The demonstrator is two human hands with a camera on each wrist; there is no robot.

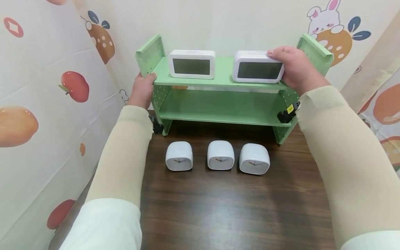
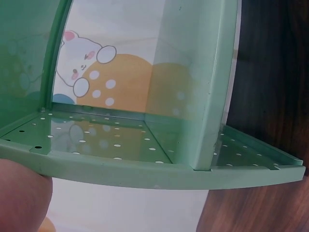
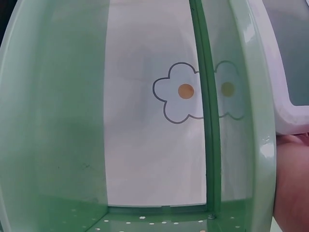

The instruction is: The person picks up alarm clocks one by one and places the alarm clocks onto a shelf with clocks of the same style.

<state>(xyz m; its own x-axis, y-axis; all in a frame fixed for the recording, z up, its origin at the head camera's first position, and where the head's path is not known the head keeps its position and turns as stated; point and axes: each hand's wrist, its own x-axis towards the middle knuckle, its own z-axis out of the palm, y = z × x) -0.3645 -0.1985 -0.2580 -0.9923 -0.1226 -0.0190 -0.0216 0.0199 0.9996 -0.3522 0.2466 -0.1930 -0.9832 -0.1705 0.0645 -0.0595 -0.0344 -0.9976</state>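
Note:
A green two-tier metal shelf (image 1: 223, 110) stands at the back of a dark wooden table (image 1: 237, 208). Two white digital clocks sit on its top tier: one on the left (image 1: 192, 64), one on the right (image 1: 258, 67). My right hand (image 1: 295, 67) grips the right clock from its right end, fingers over its top; its white edge (image 3: 285, 96) shows in the right wrist view. My left hand (image 1: 142, 91) holds the shelf's left side panel at the top tier's front corner, and a finger (image 2: 21, 198) shows under the green edge (image 2: 159, 174).
Three small white analog clocks (image 1: 179, 156) (image 1: 220, 155) (image 1: 254, 158) stand in a row on the table in front of the shelf. Cartoon-printed curtains (image 1: 47, 86) close in the left, back and right sides. The lower tier holds nothing.

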